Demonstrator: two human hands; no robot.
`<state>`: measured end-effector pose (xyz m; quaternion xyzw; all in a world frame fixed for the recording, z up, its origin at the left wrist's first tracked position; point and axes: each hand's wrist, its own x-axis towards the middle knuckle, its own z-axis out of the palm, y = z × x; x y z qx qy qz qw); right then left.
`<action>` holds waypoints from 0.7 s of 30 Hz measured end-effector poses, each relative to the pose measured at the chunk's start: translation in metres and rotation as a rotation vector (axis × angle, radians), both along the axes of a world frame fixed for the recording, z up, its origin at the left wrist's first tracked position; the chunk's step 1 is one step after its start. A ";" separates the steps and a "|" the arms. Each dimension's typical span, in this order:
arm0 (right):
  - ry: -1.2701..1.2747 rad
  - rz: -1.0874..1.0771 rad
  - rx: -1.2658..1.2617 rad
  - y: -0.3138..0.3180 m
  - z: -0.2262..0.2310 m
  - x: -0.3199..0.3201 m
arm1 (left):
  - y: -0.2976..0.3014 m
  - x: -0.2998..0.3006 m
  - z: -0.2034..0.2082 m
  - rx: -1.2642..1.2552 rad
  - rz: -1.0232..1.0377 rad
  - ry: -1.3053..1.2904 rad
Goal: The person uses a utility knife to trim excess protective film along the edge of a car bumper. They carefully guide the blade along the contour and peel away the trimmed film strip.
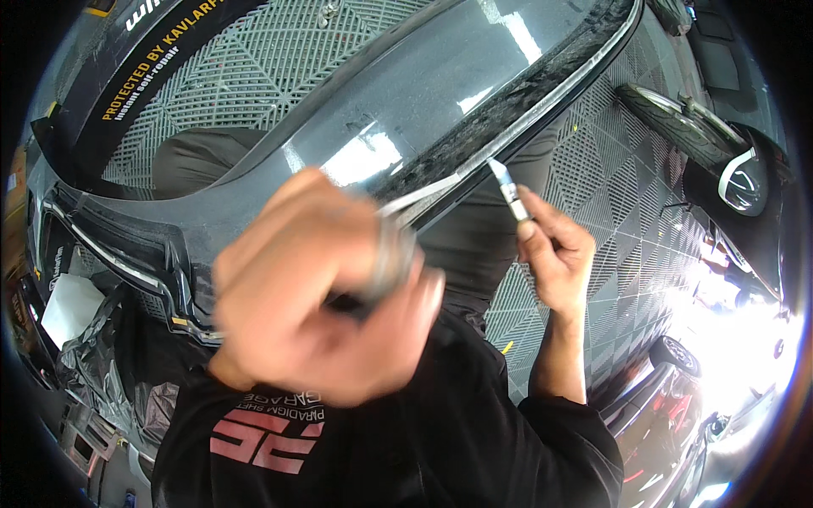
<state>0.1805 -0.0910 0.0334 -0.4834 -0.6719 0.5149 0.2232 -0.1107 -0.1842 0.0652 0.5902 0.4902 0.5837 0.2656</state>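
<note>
A large dark grey car body panel point(415, 85), likely a bumper, lies across my lap with wet-looking bright reflections on it. My left hand point(318, 288) is in front of its near edge, blurred by motion, with the fingers curled. A thin whitish strip point(419, 196) runs from the panel's edge to this hand, which seems to grip its end; a blurred greyish band shows at the fingers. To the right, my right hand point(559, 254) pinches a small cutter knife point(511, 196). Its blade points up toward the panel's edge, close to it.
Grey slatted floor tiles point(618, 186) lie around me. A motorcycle wheel point(669, 123) stands at the upper right, a car point(660, 423) at the lower right. Black plastic sheeting point(106, 339) is bunched at the left, beside the panel's black-trimmed end point(169, 245).
</note>
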 end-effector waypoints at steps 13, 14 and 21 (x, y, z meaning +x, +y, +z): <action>0.084 0.043 -0.045 0.002 -0.017 -0.003 | 0.056 0.033 -0.035 -0.349 -0.111 0.717; 0.078 0.034 -0.044 0.000 -0.018 -0.005 | 0.054 0.033 -0.032 -0.348 -0.106 0.707; 0.002 0.081 -0.087 0.004 -0.014 -0.022 | 0.033 0.043 -0.043 -0.383 0.025 0.244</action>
